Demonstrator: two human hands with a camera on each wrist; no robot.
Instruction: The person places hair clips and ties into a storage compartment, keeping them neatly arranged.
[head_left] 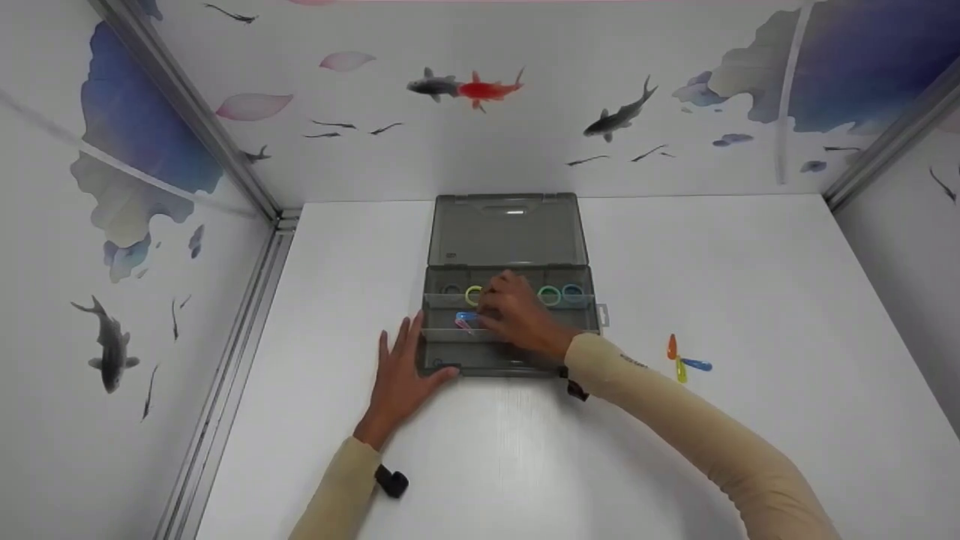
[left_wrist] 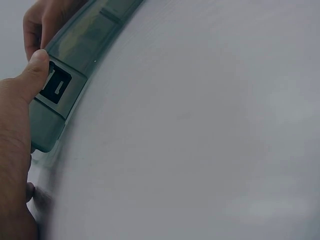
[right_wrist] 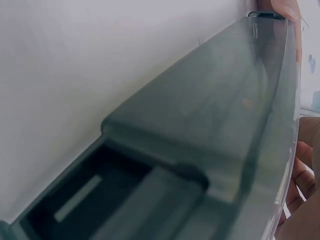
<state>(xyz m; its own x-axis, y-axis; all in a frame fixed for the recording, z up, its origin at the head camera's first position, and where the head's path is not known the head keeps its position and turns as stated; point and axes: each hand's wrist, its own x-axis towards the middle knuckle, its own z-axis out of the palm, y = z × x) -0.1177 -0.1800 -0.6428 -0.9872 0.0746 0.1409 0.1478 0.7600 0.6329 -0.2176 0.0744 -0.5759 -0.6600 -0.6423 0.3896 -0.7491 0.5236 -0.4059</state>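
A grey see-through plastic box (head_left: 508,367) lies with its lid (head_left: 508,232) folded back. My left hand (head_left: 401,375) rests at its front left corner, fingers extended along the side and thumb on the front edge. In the left wrist view the thumb lies beside the front latch opening (left_wrist: 55,85). My right hand (head_left: 519,309) reaches down into the box with bent fingers, over the middle row. A blue hair clip (head_left: 465,316) lies right at its fingertips, above a pink hair clip (head_left: 463,325). I cannot tell whether the fingers pinch the blue clip.
In the back row are a yellow ring (head_left: 472,295), a green ring (head_left: 549,295), a blue ring (head_left: 572,292) and a dark ring (head_left: 450,291). An orange clip (head_left: 672,346), a yellow clip (head_left: 681,370) and another blue clip (head_left: 698,365) lie on the white table (head_left: 750,285) to the right.
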